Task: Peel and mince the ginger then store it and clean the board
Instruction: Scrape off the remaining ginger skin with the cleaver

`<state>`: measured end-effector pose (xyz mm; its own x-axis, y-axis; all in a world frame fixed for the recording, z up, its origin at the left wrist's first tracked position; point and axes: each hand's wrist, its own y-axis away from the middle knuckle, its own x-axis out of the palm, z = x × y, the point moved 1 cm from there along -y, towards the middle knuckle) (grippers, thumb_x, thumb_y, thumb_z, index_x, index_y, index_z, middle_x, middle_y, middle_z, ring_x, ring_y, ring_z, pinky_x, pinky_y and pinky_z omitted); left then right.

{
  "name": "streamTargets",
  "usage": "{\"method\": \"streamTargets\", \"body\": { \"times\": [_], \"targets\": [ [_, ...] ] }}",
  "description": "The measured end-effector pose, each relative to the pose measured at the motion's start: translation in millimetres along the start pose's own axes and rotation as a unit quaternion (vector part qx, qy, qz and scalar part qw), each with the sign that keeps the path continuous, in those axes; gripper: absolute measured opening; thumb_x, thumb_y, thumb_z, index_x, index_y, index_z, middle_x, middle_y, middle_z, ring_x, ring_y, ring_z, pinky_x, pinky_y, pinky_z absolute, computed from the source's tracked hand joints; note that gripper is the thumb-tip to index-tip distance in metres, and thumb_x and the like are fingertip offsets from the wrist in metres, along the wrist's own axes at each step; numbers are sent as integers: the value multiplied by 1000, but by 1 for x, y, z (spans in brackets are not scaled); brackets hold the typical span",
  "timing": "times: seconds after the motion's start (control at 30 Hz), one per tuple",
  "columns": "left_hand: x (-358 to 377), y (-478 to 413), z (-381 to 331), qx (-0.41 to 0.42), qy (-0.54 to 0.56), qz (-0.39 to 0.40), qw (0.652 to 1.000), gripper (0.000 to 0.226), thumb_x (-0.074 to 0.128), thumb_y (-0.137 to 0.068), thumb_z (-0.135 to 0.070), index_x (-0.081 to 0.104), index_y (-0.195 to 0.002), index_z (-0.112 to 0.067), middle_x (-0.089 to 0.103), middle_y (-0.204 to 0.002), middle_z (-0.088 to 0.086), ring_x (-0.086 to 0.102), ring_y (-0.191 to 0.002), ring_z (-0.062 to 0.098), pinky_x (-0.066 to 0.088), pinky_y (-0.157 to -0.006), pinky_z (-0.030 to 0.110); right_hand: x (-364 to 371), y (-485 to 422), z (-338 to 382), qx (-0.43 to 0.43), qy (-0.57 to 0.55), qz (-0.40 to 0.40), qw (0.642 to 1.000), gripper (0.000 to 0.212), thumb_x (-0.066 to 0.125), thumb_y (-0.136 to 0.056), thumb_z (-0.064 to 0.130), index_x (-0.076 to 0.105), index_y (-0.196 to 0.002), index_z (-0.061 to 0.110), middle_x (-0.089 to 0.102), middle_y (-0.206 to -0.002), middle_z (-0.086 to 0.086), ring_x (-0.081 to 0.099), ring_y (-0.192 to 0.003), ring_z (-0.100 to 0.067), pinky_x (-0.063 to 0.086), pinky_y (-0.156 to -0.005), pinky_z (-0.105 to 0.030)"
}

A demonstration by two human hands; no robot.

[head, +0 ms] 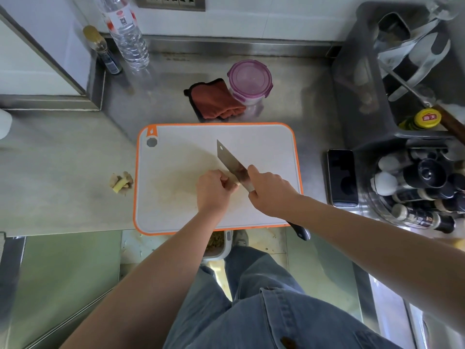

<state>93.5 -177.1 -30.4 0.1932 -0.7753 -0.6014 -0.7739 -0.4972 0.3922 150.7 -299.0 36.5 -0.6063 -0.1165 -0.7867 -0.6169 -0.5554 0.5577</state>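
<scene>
A white cutting board (264, 147) with an orange rim lies on the steel counter. My left hand (212, 190) pinches a small pale piece of ginger (236, 183) over the middle of the board. My right hand (270, 195) grips a cleaver (230, 161) by the top of its handle, index finger on the blade's spine. The blade points up and left, its edge against the ginger. The dark handle end sticks out past the board's front edge. A few more ginger pieces (121, 182) lie on the counter left of the board.
A purple-lidded plastic container (249, 79) and a red cloth (216, 100) sit behind the board. A phone (342, 177) lies to the right, by a rack of spice bottles (422, 192). A water bottle (125, 31) stands at the back left. A bin sits on the floor below.
</scene>
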Motion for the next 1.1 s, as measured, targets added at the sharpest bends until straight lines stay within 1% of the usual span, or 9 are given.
{"method": "streamTargets", "body": {
  "times": [0.2, 0.43, 0.57, 0.67, 0.77, 0.87, 0.93, 1.0, 1.1],
  "targets": [
    [0, -3, 0, 16, -11, 5, 1000, 14, 76, -78, -22, 66, -73, -14, 63, -65, -3, 58, -62, 14, 35, -49, 13, 9, -4, -1, 1, -7, -14, 1000, 18, 41, -90, 10, 29, -103, 14, 41, -64, -1, 40, -54, -15, 28, -47, -27],
    [-1, -3, -1, 26, -22, 8, 999, 17, 76, -79, -23, 62, -71, -19, 58, -65, -8, 55, -63, 12, 29, -49, 10, 13, -6, -4, -10, -13, -24, 1000, 21, 40, -92, 12, 31, -111, 14, 43, -65, 0, 43, -54, -14, 30, -47, -26],
    [-1, -2, -1, 41, -48, 3, 998, 13, 72, -82, -25, 61, -81, -19, 57, -75, -9, 54, -73, 11, 32, -59, 16, 10, -2, -13, -24, -40, -32, 998, 16, 40, -93, 16, 25, -99, 20, 42, -64, -1, 41, -54, -17, 27, -46, -26],
    [-2, -3, 2, 30, -52, -17, 998, 11, 68, -84, -27, 64, -86, -17, 61, -81, -8, 57, -79, 12, 33, -66, 19, 7, 1, -20, -41, -95, -102, 989, 18, 43, -91, 15, 26, -93, 20, 43, -60, -3, 42, -53, -26, 28, -47, -29],
    [-4, -5, 6, -11, -42, -29, 999, 26, 72, -80, -35, 63, -95, -16, 66, -85, -6, 61, -83, 13, 37, -67, 21, -3, -5, -27, -29, -147, -158, 976, 19, 45, -90, 16, 26, -92, 19, 51, -62, -7, 45, -53, -32, 37, -48, -35],
    [2, -3, 7, -69, 9, -15, 997, 43, 77, -71, -44, 57, -101, -21, 69, -87, -5, 67, -78, 18, 52, -70, 29, -5, -7, -29, 13, -140, -114, 983, 12, 42, -91, 18, 31, -96, 15, 60, -76, -13, 54, -62, -35, 46, -52, -41],
    [7, 1, 7, -93, 52, -5, 994, 40, 75, -69, -48, 57, -95, -25, 71, -82, -4, 70, -72, 22, 58, -71, 38, 4, -6, -27, 26, -118, -82, 989, 15, 43, -90, 17, 33, -101, 15, 57, -78, -10, 53, -63, -31, 42, -51, -34],
    [10, 5, 8, -103, 68, 0, 992, 34, 69, -74, -49, 56, -95, -25, 71, -79, -4, 70, -68, 21, 59, -70, 40, 15, -3, -21, 21, -97, -68, 993, 16, 44, -92, 20, 33, -103, 16, 50, -73, -5, 48, -59, -24, 33, -48, -29],
    [9, 7, 8, -114, 95, -6, 989, 27, 68, -81, -37, 54, -100, -24, 71, -72, 2, 67, -55, 21, 59, -64, 41, 27, -3, -15, 16, -94, -65, 993, 15, 42, -95, 20, 28, -98, 20, 47, -68, -3, 47, -58, -23, 29, -46, -29]
  ]
}}
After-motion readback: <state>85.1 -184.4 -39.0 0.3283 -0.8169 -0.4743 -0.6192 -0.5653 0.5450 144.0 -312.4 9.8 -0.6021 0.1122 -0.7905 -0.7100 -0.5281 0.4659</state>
